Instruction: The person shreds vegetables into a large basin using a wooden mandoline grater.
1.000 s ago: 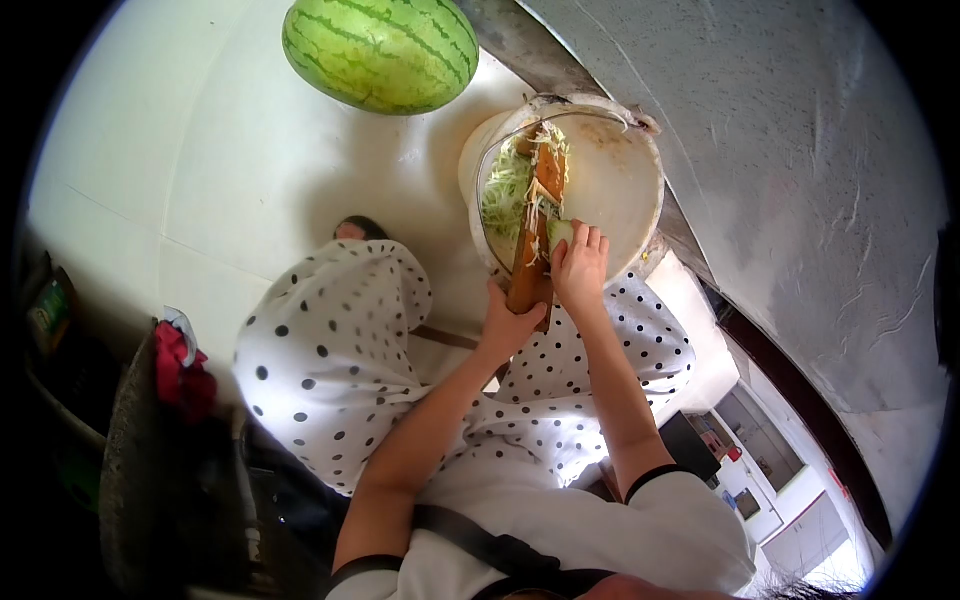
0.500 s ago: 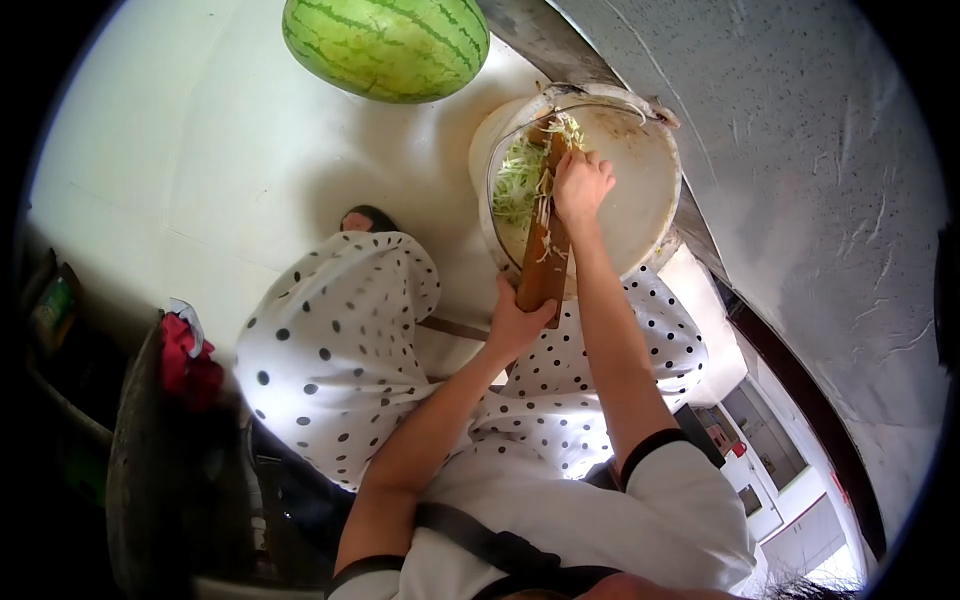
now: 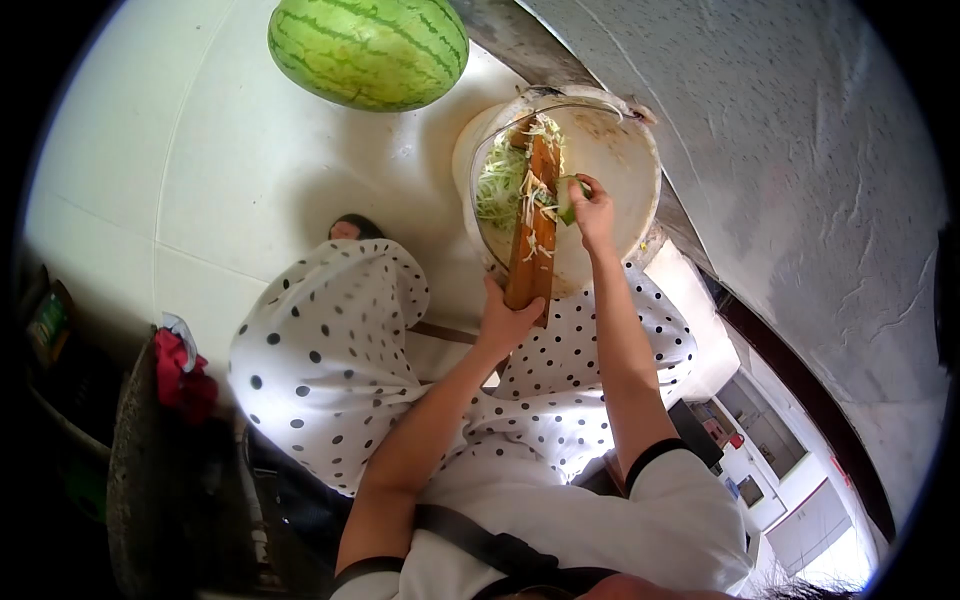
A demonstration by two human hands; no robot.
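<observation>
My left hand [image 3: 508, 320] is wrapped round the near end of a long wooden grater [image 3: 531, 262], which slants into a whitish bucket [image 3: 628, 165]. Pale shreds cling to the grater's upper face. Just right of the board, my right hand [image 3: 594, 213] pinches a green vegetable piece [image 3: 568, 199]; its exact kind does not show, and the fingers cover part of it. A heap of pale green shreds [image 3: 498, 187] lies in the bucket, left of the grater. The bucket's thin wire handle arches along its left side.
A whole watermelon [image 3: 370, 52] rests on the pale floor beyond the bucket. A grey wall [image 3: 780, 190] rises close on the right. Between me and the watermelon is my foot [image 3: 352, 230], and red cloth [image 3: 184, 376] hangs at the left.
My right hand has come off the grater's face to its right side, where the green piece now shows. My left hand keeps its hold. The whole view has shifted slightly.
</observation>
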